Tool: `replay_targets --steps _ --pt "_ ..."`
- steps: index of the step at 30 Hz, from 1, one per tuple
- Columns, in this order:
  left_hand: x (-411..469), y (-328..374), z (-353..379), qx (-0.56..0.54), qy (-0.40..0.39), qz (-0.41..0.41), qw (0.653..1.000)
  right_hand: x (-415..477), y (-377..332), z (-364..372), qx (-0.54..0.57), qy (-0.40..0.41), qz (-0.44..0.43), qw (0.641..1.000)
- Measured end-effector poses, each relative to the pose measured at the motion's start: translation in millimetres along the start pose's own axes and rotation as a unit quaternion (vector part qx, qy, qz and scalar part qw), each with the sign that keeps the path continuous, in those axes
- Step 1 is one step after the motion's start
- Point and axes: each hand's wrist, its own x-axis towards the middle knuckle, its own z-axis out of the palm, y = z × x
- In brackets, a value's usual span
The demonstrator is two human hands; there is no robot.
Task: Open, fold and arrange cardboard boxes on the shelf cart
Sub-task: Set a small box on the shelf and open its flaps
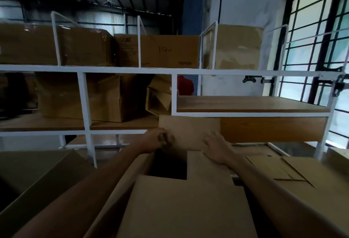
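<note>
Judged partway: sealed brown cardboard boxes [160,50] already shelved at 11 o'clock on the white metal shelf cart [132,71]; open tan cardboard box [188,209] at 6 o'clock not yet closed or shelved. Right hand [217,148] flat, fingers [209,139] straight, pressing its upright far flap [188,128]; left hand [157,140] at the flap's edge, too blurred to tell the grip.

Warehouse: white metal shelving [132,70] stacked with cardboard cartons [166,50].
</note>
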Motion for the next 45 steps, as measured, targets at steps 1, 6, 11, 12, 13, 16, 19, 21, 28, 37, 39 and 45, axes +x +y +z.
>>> replay_targets --steps 1,6,11,12,13,16,19,21,28,37,39,45 --pt "9.1 -5.3 6.0 -0.004 -0.014 -0.003 1.000 6.6 6.2 3.7 0.012 0.000 -0.001 1.000" --pt "29.8 -37.9 41.6 0.029 -0.125 -0.033 0.991 22.2 32.4 34.4 0.206 -0.065 0.029 0.976" --pt "43.0 -58.0 48.0 0.040 -0.120 -0.066 0.990 49.9 33.1 49.8 0.213 -0.088 0.042 0.972" --pt "42.1 -60.6 41.8 0.050 -0.123 -0.077 0.988 53.9 28.7 50.9 0.213 -0.094 0.035 0.972" --pt "40.8 -66.1 34.7 0.056 -0.129 -0.080 0.987 58.9 23.7 53.9 0.231 -0.094 0.023 0.968" --pt "28.1 -92.1 12.2 0.094 -0.140 -0.106 0.980 73.5 -3.2 64.3 0.252 -0.073 0.006 0.965" --pt "9.3 -117.5 -3.1 0.095 -0.095 -0.143 0.981 89.3 -41.4 74.8 0.212 0.036 0.032 0.976" --pt "-1.7 -127.6 -11.9 0.089 -0.055 -0.164 0.981 93.5 -61.2 75.6 0.171 0.101 0.075 0.977" --pt "-36.5 -117.4 -43.1 0.042 -0.007 -0.107 0.993 68.4 -68.6 61.9 0.134 0.098 0.082 0.983" --pt "-76.6 -71.6 -47.1 0.003 -0.046 0.012 0.999 -57.0 -92.1 -22.8 0.508 0.070 0.130 0.849" --pt "-89.0 -49.6 -48.0 0.000 -0.070 0.054 0.996 -81.9 -101.6 -32.6 0.460 0.035 0.150 0.875" --pt "-119.4 -16.3 -65.2 -0.077 -0.155 0.044 0.984 -135.1 -130.6 -39.1 0.352 0.073 0.137 0.923"
